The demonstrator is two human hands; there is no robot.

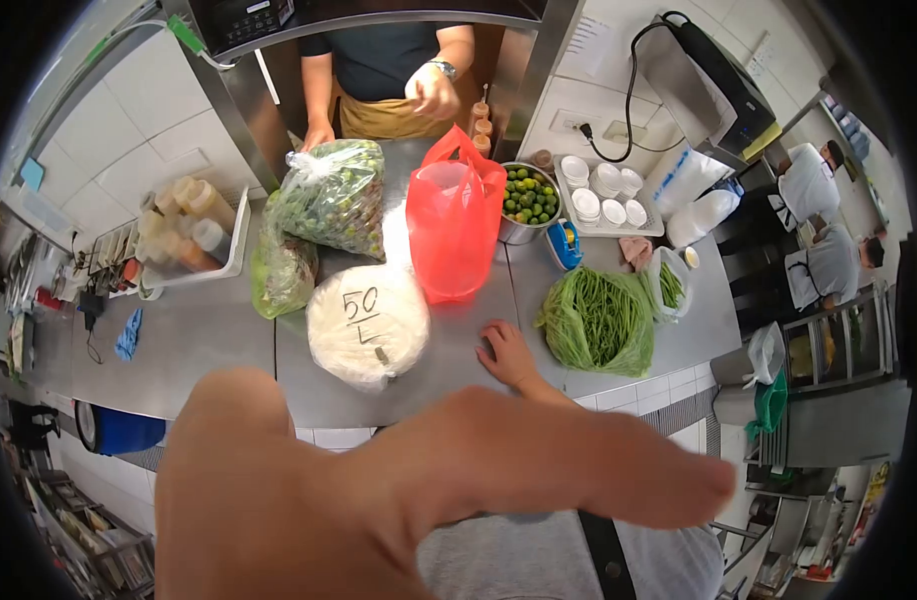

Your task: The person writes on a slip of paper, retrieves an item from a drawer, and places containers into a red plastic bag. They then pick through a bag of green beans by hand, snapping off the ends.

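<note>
My left hand [379, 470] looms large and blurred close to the camera, a finger stretched to the right and nothing seen in it. Beyond it my right hand [506, 352] rests on the steel counter [449, 370], fingers apart and empty. It lies between a round white pack marked 50 [367, 325] and a green bag of long green beans [601, 322]. Behind stand a red plastic bag [454, 230] and a clear bag of leafy greens [334, 200], with another greens bag [287, 265] at its left.
Across the counter stands a person [384, 80]. A pot of green limes [530, 196], a blue-and-yellow item [564, 245] and a tray of white cups [619, 228] are at the right. Left are a bottle bin [241, 240] and blue cloth [129, 335]. Two co-workers [814, 180] [829, 265] are far right.
</note>
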